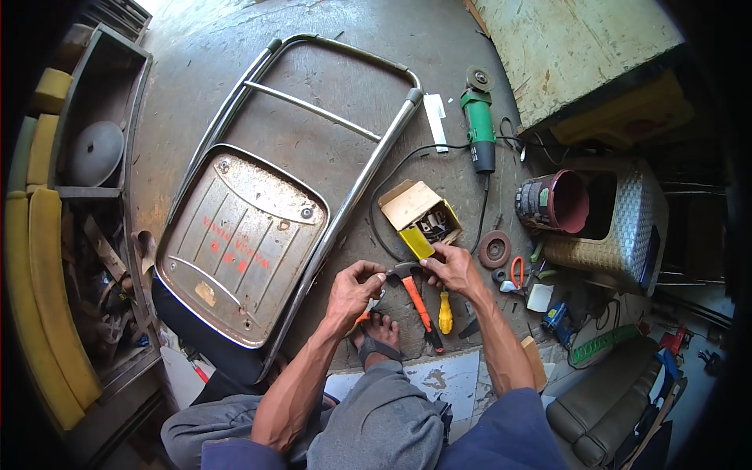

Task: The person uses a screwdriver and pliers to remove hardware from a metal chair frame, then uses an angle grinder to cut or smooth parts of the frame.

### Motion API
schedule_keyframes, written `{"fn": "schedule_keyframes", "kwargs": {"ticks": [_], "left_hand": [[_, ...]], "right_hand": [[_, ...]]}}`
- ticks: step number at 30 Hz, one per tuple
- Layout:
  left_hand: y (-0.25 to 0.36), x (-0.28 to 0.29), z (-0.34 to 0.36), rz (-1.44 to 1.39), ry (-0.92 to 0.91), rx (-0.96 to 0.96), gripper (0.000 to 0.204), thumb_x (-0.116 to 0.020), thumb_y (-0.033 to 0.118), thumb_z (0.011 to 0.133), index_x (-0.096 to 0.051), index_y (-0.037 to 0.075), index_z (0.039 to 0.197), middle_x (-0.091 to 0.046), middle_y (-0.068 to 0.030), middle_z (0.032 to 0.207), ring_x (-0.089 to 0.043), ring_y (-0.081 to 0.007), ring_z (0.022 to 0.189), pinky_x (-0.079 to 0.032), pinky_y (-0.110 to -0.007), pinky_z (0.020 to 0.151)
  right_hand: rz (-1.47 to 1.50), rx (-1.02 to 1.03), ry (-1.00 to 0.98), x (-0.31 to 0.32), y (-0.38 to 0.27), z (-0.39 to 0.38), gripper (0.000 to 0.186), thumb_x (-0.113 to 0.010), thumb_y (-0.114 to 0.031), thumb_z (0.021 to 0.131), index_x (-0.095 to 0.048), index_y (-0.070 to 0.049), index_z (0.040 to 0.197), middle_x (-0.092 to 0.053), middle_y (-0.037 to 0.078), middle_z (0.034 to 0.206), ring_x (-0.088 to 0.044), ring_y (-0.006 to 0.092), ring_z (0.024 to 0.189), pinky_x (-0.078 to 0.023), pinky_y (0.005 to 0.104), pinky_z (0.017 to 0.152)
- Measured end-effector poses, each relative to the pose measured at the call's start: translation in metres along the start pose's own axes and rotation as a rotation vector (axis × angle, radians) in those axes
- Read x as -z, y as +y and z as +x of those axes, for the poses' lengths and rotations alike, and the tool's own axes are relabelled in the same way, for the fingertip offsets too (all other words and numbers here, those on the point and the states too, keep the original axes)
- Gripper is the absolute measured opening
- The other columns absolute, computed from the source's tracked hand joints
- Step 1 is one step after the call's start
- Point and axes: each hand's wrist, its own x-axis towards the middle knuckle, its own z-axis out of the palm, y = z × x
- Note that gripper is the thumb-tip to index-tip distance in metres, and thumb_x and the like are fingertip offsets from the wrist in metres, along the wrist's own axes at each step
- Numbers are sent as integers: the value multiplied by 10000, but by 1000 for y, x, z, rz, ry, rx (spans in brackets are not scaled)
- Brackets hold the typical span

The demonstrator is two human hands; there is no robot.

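Observation:
My left hand (356, 294) is closed in a pinch just left of the hammer (417, 301), which has an orange and black handle. Whatever its fingertips hold, if anything, is too small to make out. Closed too, my right hand (457, 270) is at the near edge of an opened cardboard box (411, 205) of small metal parts; what is in its fingers is hidden. A yellow-handled screwdriver (445, 313) lies below my right hand. To the left rests a folding chair's tubular metal frame (392, 129), with the rusty underside of its seat (243, 243) facing up.
A green angle grinder (478, 129) lies beyond the box, its cable curling around. At right are a flap disc (495, 249), orange-handled scissors (515, 274), a paint-stained bucket (552, 202) and a woven-pattern bin (627, 227). A metal shelf (90, 192) with yellow pads stands left.

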Motion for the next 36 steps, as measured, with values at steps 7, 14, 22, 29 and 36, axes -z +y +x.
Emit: {"fn": "schedule_keyframes", "kwargs": {"ticks": [7,14,22,29,36], "left_hand": [[-5,3,-2,-590,-143,54,173,-714,87,937,-655,-17,1061,-676,-78,916,-642,-144,789,-548,-287,741],[-12,1,-7,-778,-239,-42,167,-715,81,934,-672,-3,1072,-691,-86,922,-655,-153,794,-554,-298,760],[-5,-3,-19,-539,-158,-264,155,-714,74,940,-681,-30,1051,-708,-88,943,-649,-126,843,-550,-276,776],[10,7,-37,-274,41,-475,125,-713,36,925,-700,-19,1036,-702,-56,939,-647,-106,886,-538,-264,801],[27,47,-40,-293,0,-561,263,-760,110,911,-623,17,1115,-672,-28,976,-633,-102,887,-533,-266,816]], "right_hand": [[521,124,267,-54,-12,-44,214,-664,-143,981,-686,38,1092,-722,86,938,-705,133,792,-578,245,639],[756,180,314,-94,-41,-55,200,-683,-120,972,-674,30,1104,-720,92,929,-694,126,762,-589,236,649],[642,291,346,-107,-49,-62,158,-663,-98,984,-693,25,1078,-698,43,890,-653,85,774,-549,220,664],[655,381,340,-126,-62,-54,158,-649,-89,990,-682,14,1106,-685,41,878,-626,89,739,-521,233,667],[626,444,123,-140,-87,-50,219,-610,-161,1028,-652,14,1154,-697,63,933,-668,114,782,-560,247,692]]}}
